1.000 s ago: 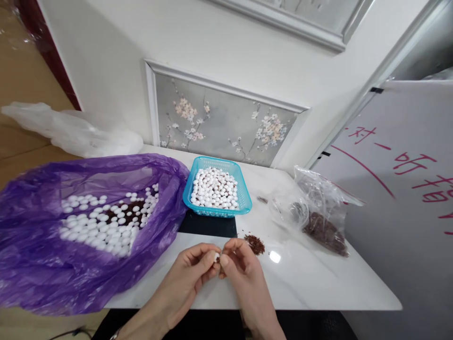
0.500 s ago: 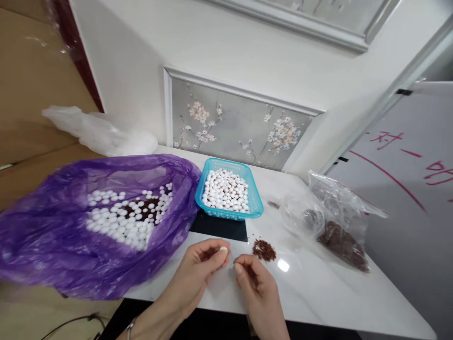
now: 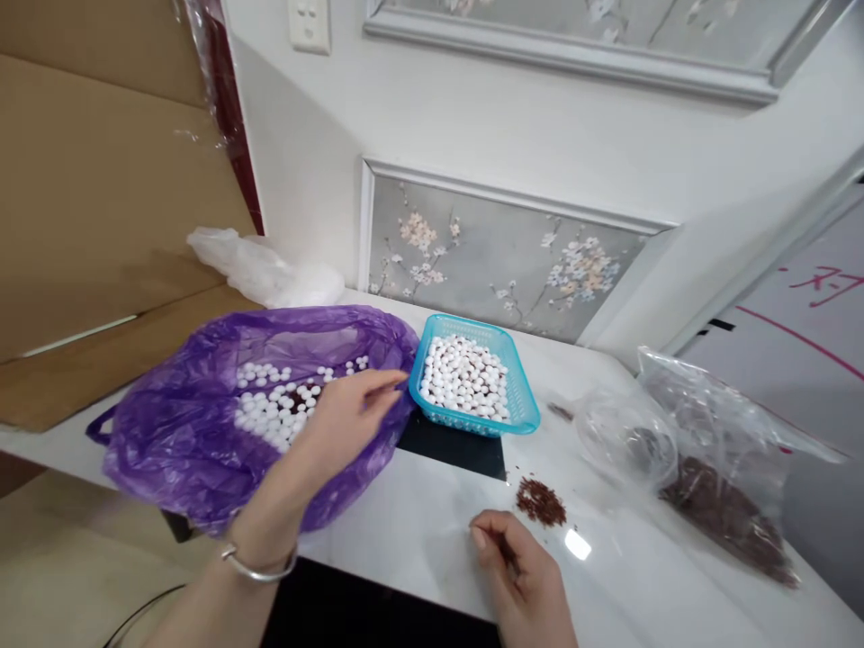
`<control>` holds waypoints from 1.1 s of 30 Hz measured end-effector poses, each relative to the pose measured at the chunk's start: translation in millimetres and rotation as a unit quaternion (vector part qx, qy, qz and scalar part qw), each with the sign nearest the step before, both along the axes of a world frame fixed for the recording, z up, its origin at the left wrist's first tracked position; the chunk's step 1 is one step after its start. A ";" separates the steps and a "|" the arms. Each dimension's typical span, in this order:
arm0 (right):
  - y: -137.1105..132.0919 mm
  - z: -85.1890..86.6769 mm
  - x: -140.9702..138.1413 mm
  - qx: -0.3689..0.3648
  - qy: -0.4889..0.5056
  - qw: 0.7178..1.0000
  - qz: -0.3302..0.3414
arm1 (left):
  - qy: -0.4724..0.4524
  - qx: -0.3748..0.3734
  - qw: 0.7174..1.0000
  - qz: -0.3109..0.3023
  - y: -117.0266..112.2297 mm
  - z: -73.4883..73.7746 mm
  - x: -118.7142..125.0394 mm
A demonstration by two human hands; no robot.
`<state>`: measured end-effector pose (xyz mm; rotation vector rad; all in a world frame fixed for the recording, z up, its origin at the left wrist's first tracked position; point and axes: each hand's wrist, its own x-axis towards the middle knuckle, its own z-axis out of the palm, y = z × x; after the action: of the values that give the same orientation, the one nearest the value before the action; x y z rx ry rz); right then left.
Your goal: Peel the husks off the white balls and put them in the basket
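Note:
My left hand (image 3: 355, 418) is stretched over the right side of a purple plastic bag (image 3: 175, 468), its fingertips close to the left rim of a blue plastic basket (image 3: 523, 396). Its thumb and fingers are a little apart, and no piece shows between them. Small white oval pieces (image 3: 266, 418) lie in the bag among dark bits, and more white pieces (image 3: 463, 373) fill the basket. Low over the white table, my right hand (image 3: 519, 571) is curled with thumb and forefinger pressed together; whatever it pinches is too small to make out. Reddish-brown bits (image 3: 540, 501) lie in a small pile beyond it.
To the right, a clear plastic bag (image 3: 729, 504) of brown material lies beside a crumpled clear bag (image 3: 625, 441). A black patch (image 3: 452, 445) shows under the basket. White plastic (image 3: 270, 270) and cardboard (image 3: 114, 198) are at the left, with a wall behind.
My left hand has moved left and up, away from my right hand, to the bag and basket. The white piece in its fingers no longer shows. My right hand stays pinched; the view has shifted.

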<state>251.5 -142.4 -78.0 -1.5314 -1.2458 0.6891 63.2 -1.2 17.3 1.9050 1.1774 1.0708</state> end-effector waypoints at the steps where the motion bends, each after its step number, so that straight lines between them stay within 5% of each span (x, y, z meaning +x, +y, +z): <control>1: 0.3 0.6 -0.9 0.003 0.001 1.000 -0.001 | 0.051 0.002 0.998 0.024 0.9 0.4 -17.4; 6: 1.3 -0.1 -3.3 0.019 -0.005 1.000 0.000 | 0.185 0.005 0.980 0.066 -3.0 -3.7 -72.5; 11: 0.5 -2.9 -2.8 0.002 -0.024 1.000 0.010 | 0.230 0.022 0.973 -0.021 -10.0 -22.1 -69.5; 14: 0.2 -3.6 -3.2 0.004 -0.024 1.000 0.007 | 0.234 0.037 0.971 -0.019 -8.4 -29.7 -65.4; 18: 0.4 -4.3 -3.9 -0.001 -0.025 1.000 0.010 | 0.134 0.025 0.990 0.037 -11.2 -27.5 -63.7; 21: 0.8 -4.7 -4.2 -0.003 -0.028 1.000 0.009 | -0.049 -0.082 0.995 0.039 -22.9 -21.0 -57.3; 24: 0.8 -4.8 -4.1 0.000 -0.024 1.000 0.009 | -0.265 -0.265 0.926 -0.028 -37.4 -15.7 -45.4; 27: 0.4 -3.7 -4.3 0.001 -0.030 0.999 0.012 | -0.387 -0.366 0.844 -0.061 -47.1 -13.2 -32.5; 33: -0.1 1.9 -5.8 0.009 -0.042 0.999 0.012 | -0.437 -0.403 0.798 -0.105 -52.4 -13.2 -14.9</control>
<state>245.7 -142.5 -76.1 -1.5464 -1.3322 0.6315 48.3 -53.6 4.1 0.6842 0.6567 0.9214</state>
